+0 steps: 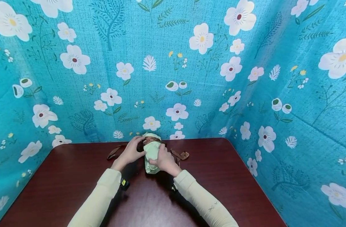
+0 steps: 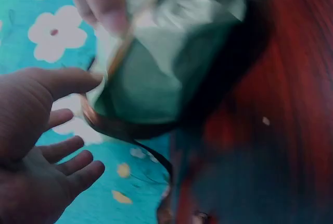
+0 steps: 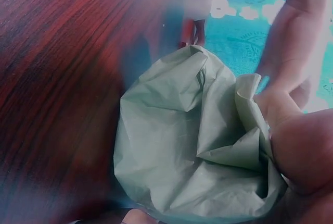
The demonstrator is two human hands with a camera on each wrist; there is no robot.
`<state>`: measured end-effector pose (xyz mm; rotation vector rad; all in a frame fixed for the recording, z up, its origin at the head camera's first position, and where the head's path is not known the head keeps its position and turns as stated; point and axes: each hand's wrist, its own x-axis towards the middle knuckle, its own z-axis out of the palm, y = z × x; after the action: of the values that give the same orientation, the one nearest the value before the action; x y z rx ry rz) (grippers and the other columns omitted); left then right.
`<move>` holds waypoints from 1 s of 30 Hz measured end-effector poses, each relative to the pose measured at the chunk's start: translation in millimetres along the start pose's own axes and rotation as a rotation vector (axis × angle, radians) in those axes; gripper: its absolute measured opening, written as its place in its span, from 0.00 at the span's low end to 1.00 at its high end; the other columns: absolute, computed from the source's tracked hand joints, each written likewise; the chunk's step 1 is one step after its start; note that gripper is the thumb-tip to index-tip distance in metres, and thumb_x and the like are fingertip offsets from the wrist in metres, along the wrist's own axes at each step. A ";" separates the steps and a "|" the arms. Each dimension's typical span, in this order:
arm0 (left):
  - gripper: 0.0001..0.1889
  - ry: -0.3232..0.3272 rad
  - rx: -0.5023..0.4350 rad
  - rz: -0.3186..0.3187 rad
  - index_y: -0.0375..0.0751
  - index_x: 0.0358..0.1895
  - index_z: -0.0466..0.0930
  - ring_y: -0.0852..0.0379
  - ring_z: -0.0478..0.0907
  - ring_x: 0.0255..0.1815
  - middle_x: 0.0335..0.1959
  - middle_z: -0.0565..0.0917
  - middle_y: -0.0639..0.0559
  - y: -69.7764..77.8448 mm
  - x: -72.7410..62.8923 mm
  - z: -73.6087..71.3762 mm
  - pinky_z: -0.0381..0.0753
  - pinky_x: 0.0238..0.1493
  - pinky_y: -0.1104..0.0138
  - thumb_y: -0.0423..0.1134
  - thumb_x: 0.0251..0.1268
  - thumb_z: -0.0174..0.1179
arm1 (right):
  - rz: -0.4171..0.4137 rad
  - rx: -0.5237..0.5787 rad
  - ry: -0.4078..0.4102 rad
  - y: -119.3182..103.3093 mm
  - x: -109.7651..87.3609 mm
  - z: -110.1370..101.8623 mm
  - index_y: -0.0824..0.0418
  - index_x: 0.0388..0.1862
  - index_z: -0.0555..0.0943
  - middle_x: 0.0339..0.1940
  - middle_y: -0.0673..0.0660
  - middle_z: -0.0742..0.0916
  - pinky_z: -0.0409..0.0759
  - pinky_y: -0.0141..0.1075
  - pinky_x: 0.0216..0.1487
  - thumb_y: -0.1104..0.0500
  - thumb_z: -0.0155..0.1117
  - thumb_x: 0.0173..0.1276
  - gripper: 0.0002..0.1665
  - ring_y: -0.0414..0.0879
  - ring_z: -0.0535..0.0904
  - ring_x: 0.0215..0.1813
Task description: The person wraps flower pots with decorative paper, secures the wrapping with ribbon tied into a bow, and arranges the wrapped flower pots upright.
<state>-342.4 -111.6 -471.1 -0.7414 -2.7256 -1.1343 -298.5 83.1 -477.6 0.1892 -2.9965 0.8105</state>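
A pale green, crinkled bag [image 1: 152, 150] with a brown inside and brown ribbons is near the table's far edge, between both hands. My right hand [image 1: 165, 159] grips its side, and in the left wrist view the fingers [image 2: 106, 8] pinch the edge of its mouth. My left hand [image 1: 131, 149] is at the other side with its fingers spread; its thumb tip is right at the bag's rim in the left wrist view. Creased folds of the bag [image 3: 156, 146] fill the middle of the right wrist view, where part of the right hand is hidden.
Brown ribbon ends trail over the dark red wooden table [image 1: 150, 201], one ribbon [image 1: 116, 151] at left and a looped ribbon [image 1: 181, 154] at right. Behind the table and along its right side hangs a blue flowered cloth [image 1: 161, 69].
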 end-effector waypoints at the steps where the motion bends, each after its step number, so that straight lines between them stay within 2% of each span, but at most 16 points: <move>1: 0.37 -0.005 -0.010 -0.009 0.30 0.74 0.65 0.31 0.61 0.75 0.74 0.65 0.29 -4.1 -1.0 1.7 0.66 0.70 0.38 0.36 0.64 0.69 | -0.003 -0.001 -0.001 0.1 0.0 -0.1 0.67 0.64 0.62 0.51 0.66 0.80 0.83 0.49 0.44 0.39 0.76 0.59 0.50 0.60 0.83 0.45; 3: 0.39 -0.017 -0.032 -0.016 0.30 0.76 0.61 0.32 0.59 0.77 0.76 0.63 0.29 -9.8 -2.1 5.3 0.64 0.71 0.39 0.37 0.65 0.69 | -0.007 0.002 -0.006 0.0 -0.5 -0.1 0.67 0.64 0.62 0.51 0.66 0.80 0.83 0.49 0.44 0.38 0.76 0.59 0.50 0.60 0.83 0.45; 7: 0.39 -0.019 -0.059 -0.011 0.31 0.77 0.60 0.34 0.62 0.76 0.75 0.66 0.31 -14.4 -3.9 11.4 0.66 0.71 0.41 0.36 0.66 0.67 | -0.008 0.004 -0.022 -0.1 -1.2 0.1 0.67 0.64 0.62 0.51 0.67 0.80 0.84 0.49 0.45 0.38 0.76 0.59 0.50 0.60 0.83 0.45; 16: 0.31 0.038 -0.122 0.010 0.29 0.72 0.68 0.37 0.75 0.65 0.64 0.77 0.32 -2.0 -11.2 17.8 0.77 0.61 0.45 0.32 0.67 0.65 | 0.001 -0.014 -0.023 0.5 2.2 -2.0 0.67 0.63 0.63 0.49 0.66 0.80 0.83 0.48 0.42 0.35 0.74 0.60 0.50 0.59 0.84 0.43; 25: 0.33 0.016 -0.163 -0.046 0.27 0.74 0.64 0.36 0.77 0.62 0.67 0.74 0.30 4.0 -20.2 23.1 0.79 0.59 0.45 0.33 0.69 0.64 | -0.061 0.087 -0.076 5.8 1.4 -10.3 0.67 0.60 0.62 0.45 0.65 0.80 0.81 0.44 0.39 0.36 0.73 0.63 0.47 0.53 0.82 0.38; 30: 0.31 0.033 -0.147 -0.056 0.27 0.72 0.68 0.39 0.81 0.56 0.61 0.79 0.32 5.7 -21.2 24.9 0.82 0.55 0.48 0.33 0.68 0.65 | -0.095 0.167 -0.159 9.8 3.4 -19.3 0.66 0.60 0.62 0.44 0.62 0.79 0.78 0.41 0.42 0.38 0.66 0.70 0.40 0.50 0.79 0.39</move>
<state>-318.9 -99.5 -491.0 -0.6602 -2.6742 -1.3590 -303.1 100.9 -465.7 0.4171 -3.0340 1.0838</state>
